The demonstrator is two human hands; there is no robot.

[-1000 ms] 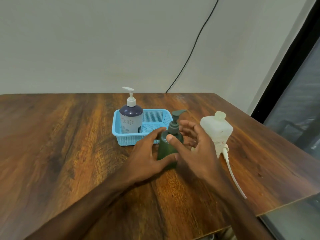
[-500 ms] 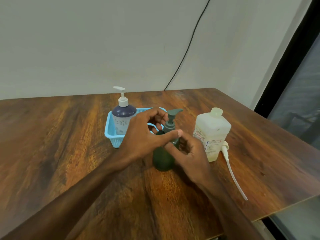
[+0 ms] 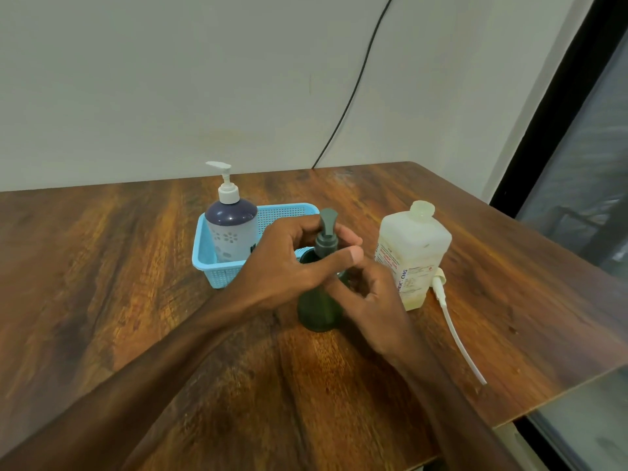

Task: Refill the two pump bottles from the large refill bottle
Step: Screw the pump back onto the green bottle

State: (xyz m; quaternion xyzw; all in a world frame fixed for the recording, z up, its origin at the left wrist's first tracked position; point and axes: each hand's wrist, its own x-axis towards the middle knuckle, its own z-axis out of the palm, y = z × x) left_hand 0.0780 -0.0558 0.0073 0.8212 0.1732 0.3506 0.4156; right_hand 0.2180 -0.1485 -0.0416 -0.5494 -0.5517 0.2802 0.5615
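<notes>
A green pump bottle (image 3: 317, 304) stood upright on the wooden tabletop (image 3: 136, 300), near the middle and just in front of a blue basket (image 3: 207, 266). Both hands were on it. The left hand (image 3: 289, 263) reached in from the near left, and its fingers (image 3: 348, 239) curled round the grey pump head (image 3: 327, 234) at the collar, with the thumb (image 3: 336, 263) laid across the front of the neck. The right hand (image 3: 372, 300) came in from the near right. Its fingers were bent round the shoulder of the same bottle, holding it on its right side. The bottle's base rested flat on the wood.

The purple pump bottle (image 3: 231, 229), with a white pump on top, stood upright in the left end of the basket, behind and to the left of the green one. The nozzle of its pump pointed left.

The large refill bottle (image 3: 413, 253) was square and cloudy white, with a printed label. It stood upright on the tabletop just to the right of the hands, with a shallow layer of yellowish liquid at its bottom. Whether its neck was capped could not be told. A white tube (image 3: 455, 331) lay flat on the wood. Its far end touched the refill bottle's right side near the base, and the rest ran toward the near right edge.

A black cable (image 3: 356, 79) ran down the pale wall (image 3: 170, 79) behind the tabletop.
</notes>
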